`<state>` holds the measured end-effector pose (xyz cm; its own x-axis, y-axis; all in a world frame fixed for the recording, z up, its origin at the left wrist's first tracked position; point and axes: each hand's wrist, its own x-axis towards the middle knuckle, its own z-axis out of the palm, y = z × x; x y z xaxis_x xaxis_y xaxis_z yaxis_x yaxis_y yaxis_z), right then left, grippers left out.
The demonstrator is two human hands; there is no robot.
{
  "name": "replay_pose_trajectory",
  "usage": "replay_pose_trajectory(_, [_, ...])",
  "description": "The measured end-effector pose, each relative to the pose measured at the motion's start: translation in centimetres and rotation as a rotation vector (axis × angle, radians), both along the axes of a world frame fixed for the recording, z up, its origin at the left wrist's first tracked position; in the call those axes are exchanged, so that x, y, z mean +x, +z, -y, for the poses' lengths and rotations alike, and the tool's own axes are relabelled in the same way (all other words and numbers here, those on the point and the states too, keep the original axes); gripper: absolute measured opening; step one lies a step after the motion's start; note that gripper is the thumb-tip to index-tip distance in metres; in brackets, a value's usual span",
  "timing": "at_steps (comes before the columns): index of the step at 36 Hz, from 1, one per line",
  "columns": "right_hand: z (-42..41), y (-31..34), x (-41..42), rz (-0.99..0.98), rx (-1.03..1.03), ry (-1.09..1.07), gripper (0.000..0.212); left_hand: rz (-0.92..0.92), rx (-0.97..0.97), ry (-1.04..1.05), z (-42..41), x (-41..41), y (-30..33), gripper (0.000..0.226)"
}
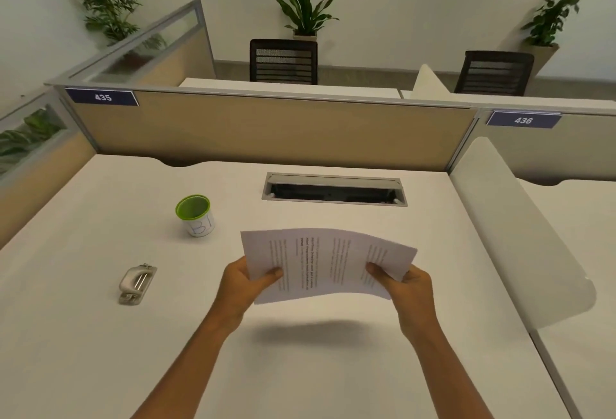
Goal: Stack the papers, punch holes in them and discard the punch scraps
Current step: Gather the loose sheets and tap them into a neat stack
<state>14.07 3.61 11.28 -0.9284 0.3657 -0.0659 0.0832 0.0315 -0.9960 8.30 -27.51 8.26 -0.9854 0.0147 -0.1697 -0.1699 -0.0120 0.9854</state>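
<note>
A thin stack of printed papers (325, 262) is held in the air above the white desk (100, 352), turned sideways and bowed upward in the middle. My left hand (248, 282) grips its left edge with the thumb on top. My right hand (405, 288) grips its right edge the same way. The stack casts a shadow on the desk below. A grey metal hole punch (137, 283) lies on the desk to the left, apart from my hands. Beyond it stands a small white cup with a green rim (196, 215), marked in blue pen.
A cable tray opening (334, 189) is set into the desk behind the papers. A beige partition (266, 128) closes the back, and a white curved divider (520, 235) borders the right side. Chairs and potted plants stand beyond.
</note>
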Motion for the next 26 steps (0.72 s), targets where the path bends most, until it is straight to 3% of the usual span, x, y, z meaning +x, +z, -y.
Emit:
replay_pose_trajectory(6, [2.2,-5.2,0.8,0.176,-0.018,-0.046,0.019,0.113,-0.116,0.094,-1.1,2.6,-4.7,0.034])
replay_pose_trajectory(13, [2.9,-6.4,0.9,0.184,-0.002,-0.052,0.022,0.115,-0.140,0.104,-0.6,2.9,-5.8,0.041])
replay_pose_trajectory(17, [2.6,-7.3,0.8,0.226,0.049,-0.037,0.022,0.124,-0.219,0.115,0.1,2.1,-5.6,0.034])
replay_pose_trajectory(19, [1.9,-7.3,0.5,0.172,0.107,-0.052,0.034,0.042,-0.299,0.090,0.6,1.3,-4.4,0.030])
replay_pose_trajectory(23, [1.3,-5.2,-0.4,0.054,0.384,-0.160,0.092,-0.231,-0.584,-0.114,1.7,-0.4,-0.7,0.014])
replay_pose_trajectory(26, [1.9,-2.5,-2.0,-0.047,0.581,-0.049,0.103,-0.365,-0.753,-0.229,1.4,-1.7,2.7,0.012])
